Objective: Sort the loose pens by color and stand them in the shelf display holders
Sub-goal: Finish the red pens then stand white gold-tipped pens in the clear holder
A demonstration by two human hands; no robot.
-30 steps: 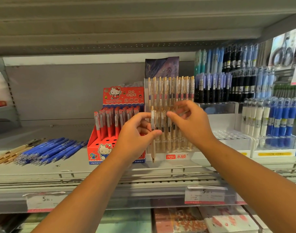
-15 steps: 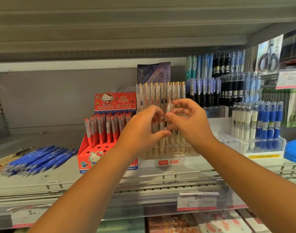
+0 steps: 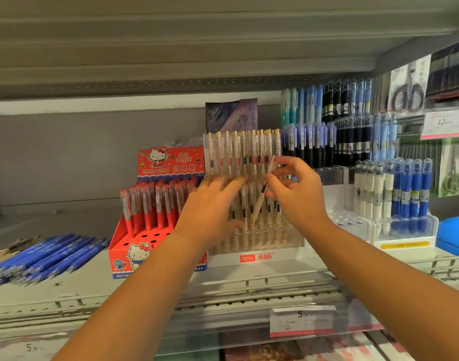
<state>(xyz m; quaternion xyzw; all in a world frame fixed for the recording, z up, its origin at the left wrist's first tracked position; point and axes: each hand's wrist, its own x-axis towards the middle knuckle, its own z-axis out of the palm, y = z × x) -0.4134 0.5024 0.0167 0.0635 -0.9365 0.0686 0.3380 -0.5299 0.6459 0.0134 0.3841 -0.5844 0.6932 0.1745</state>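
My right hand (image 3: 297, 188) pinches a clear gold-trimmed pen (image 3: 262, 196), tilted with its tip down over the front row of the clear tiered holder (image 3: 259, 257). That holder carries two rows of the same clear gold pens. My left hand (image 3: 212, 207) lies with straight fingers against the holder's front-left pens. Loose blue pens (image 3: 46, 259) lie in a pile on the shelf at the left, with a few gold ones at the far left edge. A red Hello Kitty box (image 3: 134, 254) holds red pens (image 3: 155, 204).
Right of the clear holder stand tiered racks of white and blue pens (image 3: 395, 194), with black, purple and light-blue pens (image 3: 327, 142) behind. A wire rail (image 3: 223, 295) edges the shelf front, with price tags (image 3: 301, 320) below. The upper shelf hangs close overhead.
The pen has passed from my left hand to my right hand, which now tilts it over the holder. My left fingers have straightened and lie on the holder's pens. The view moved closer.
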